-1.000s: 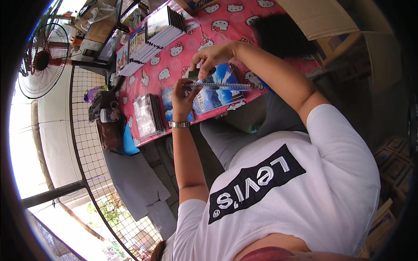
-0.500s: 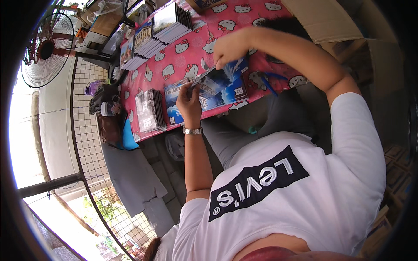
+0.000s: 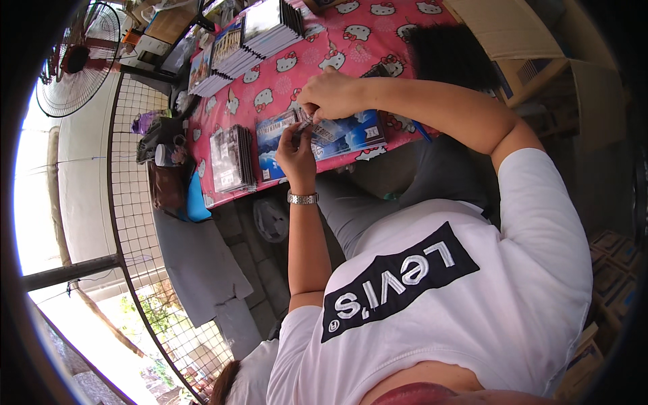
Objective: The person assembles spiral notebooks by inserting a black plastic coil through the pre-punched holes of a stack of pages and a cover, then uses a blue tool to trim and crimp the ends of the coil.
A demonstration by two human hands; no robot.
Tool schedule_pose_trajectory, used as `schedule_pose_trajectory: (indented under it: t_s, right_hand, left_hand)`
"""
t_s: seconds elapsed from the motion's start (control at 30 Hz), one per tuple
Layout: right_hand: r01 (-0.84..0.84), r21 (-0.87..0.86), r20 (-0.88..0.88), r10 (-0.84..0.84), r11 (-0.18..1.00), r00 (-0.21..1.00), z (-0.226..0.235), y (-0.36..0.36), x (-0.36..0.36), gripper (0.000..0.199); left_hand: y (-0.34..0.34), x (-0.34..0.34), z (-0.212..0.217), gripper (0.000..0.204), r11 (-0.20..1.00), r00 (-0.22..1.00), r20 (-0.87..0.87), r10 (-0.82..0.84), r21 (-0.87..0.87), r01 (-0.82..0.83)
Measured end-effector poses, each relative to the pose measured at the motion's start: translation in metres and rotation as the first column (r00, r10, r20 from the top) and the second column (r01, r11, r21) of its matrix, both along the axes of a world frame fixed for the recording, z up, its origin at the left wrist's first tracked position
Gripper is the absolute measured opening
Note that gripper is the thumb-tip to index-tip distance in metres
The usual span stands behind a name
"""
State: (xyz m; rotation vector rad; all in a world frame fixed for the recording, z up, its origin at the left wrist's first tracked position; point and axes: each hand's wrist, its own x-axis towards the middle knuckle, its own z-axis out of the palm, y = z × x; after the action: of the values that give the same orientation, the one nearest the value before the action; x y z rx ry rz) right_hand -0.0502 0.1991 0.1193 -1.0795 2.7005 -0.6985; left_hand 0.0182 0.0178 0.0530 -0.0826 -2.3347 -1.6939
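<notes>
My left hand (image 3: 297, 158), with a metal watch on the wrist, pinches at a spiral coil (image 3: 305, 125) along the edge of a blue-covered book. Right above it my right hand (image 3: 331, 96) has its fingertips closed on the same spot, and the fingers hide most of the coil. One blue cover (image 3: 268, 150) lies flat left of my hands. Another blue cover (image 3: 361, 129) lies to their right, under my right forearm. Whether both belong to one book I cannot tell. A stack of spiral-bound books (image 3: 229, 162) with grey covers sits farther left.
Stacks of books (image 3: 270, 40) stand at the back left of the pink patterned tablecloth (image 3: 287, 81). A black bundle of thin strands (image 3: 449, 57) lies at the right, near an open cardboard box (image 3: 506, 30). Blue handles (image 3: 422, 131) show at the front edge. A fan (image 3: 75, 61) stands far left.
My right hand has come down and left, close to my left hand. The striped coil that stretched between them is now mostly covered. My left hand stays nearly in place.
</notes>
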Motion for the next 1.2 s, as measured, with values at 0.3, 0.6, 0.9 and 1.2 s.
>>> schedule_pose_trajectory:
  t_s: [0.3, 0.6, 0.9, 1.2]
  right_hand:
    - [-0.052, -0.101, -0.149, 0.036, 0.994, 0.988, -0.012, 0.002, 0.000, 0.015]
    - [-0.107, 0.304, 0.085, 0.085, 0.947, 0.993, 0.024, -0.020, 0.007, 0.032]
    - [0.013, 0.210, -0.151, 0.019, 0.978, 0.988, 0.004, -0.023, 0.022, 0.032]
    - [0.630, -0.395, -0.240, -0.737, 0.668, 0.632, -0.126, 0.108, 0.080, 0.026]
  left_hand:
    - [0.002, 0.003, -0.001, 0.015, 0.999, 0.999, -0.017, 0.031, -0.015, -0.032]
    - [0.012, 0.004, -0.006, 0.028, 0.997, 0.996, -0.071, 0.057, 0.064, -0.053]
    - [0.015, 0.005, -0.007, 0.039, 0.992, 0.994, -0.102, 0.046, 0.124, -0.033]
    - [0.002, -0.005, -0.012, 0.013, 0.993, 0.996, -0.066, -0.054, 0.106, 0.060]
